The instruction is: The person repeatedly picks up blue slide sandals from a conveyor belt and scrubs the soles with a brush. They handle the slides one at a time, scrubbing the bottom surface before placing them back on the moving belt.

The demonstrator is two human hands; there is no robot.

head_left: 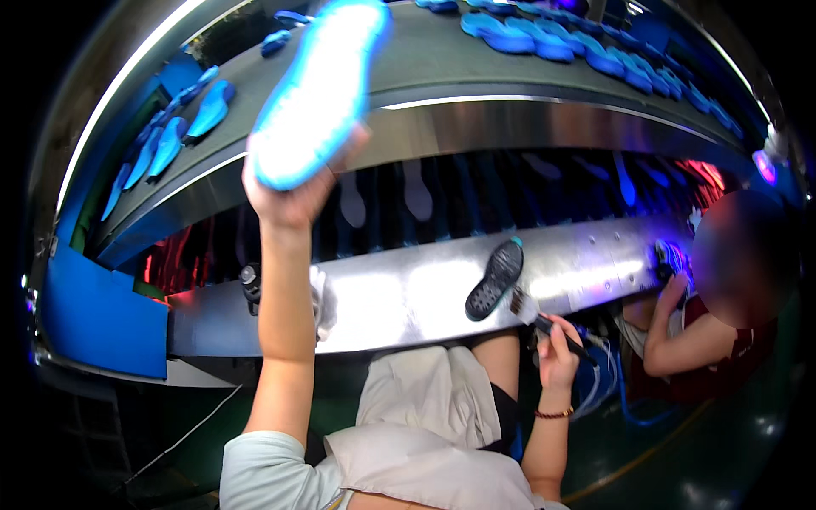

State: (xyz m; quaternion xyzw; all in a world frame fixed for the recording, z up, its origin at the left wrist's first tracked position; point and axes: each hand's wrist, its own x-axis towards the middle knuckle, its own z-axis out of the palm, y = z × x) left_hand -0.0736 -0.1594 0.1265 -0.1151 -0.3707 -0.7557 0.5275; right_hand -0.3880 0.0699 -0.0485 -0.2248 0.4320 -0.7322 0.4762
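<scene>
My left hand is raised high and grips a shoe sole that glows pale blue-white, holding it up over the upper conveyor belt. My right hand is low at the right, closed around a small brush with a dark handle, its bristles pointing up-left. Just beyond the bristles lies a black shoe sole, tread up, on the shiny metal ledge.
Rows of blue soles ride the upper belt, more at its left. A dark lower level shows soles under purple light. Another person sits at the right, hand at the ledge. A blue panel stands left.
</scene>
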